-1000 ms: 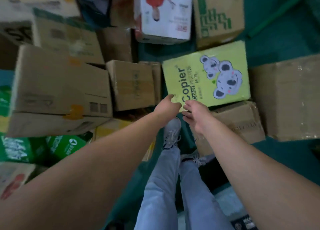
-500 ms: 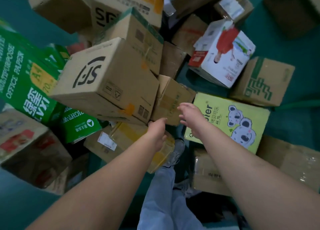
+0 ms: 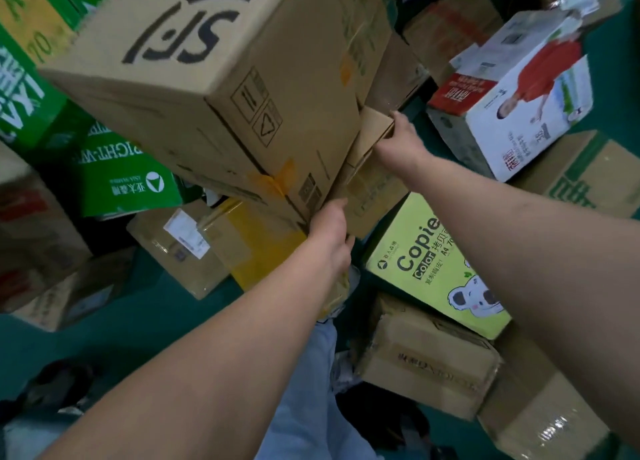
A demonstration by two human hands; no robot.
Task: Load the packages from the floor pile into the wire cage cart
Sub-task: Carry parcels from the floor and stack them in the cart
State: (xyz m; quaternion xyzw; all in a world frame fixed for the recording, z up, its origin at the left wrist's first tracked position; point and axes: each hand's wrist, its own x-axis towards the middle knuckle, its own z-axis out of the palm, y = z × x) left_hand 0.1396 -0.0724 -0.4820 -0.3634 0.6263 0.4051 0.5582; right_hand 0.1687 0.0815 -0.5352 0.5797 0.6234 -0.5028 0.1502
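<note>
Two hands are clamped on a small brown box (image 3: pixel 372 179) in the floor pile: left hand (image 3: pixel 330 241) below, right hand (image 3: pixel 403 137) above.

"SF" on big brown carton (image 3: pixel 194 61); "Copier", "COLOR", "A4" on yellow-green box (image 3: pixel 433 269).

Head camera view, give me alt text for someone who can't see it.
Two bare hands grasp a small brown cardboard box in a floor pile: right hand on its far top edge, left hand at its near side. A large SF-printed carton leans over it; a yellow-green copier paper box lies nearby.
</note>
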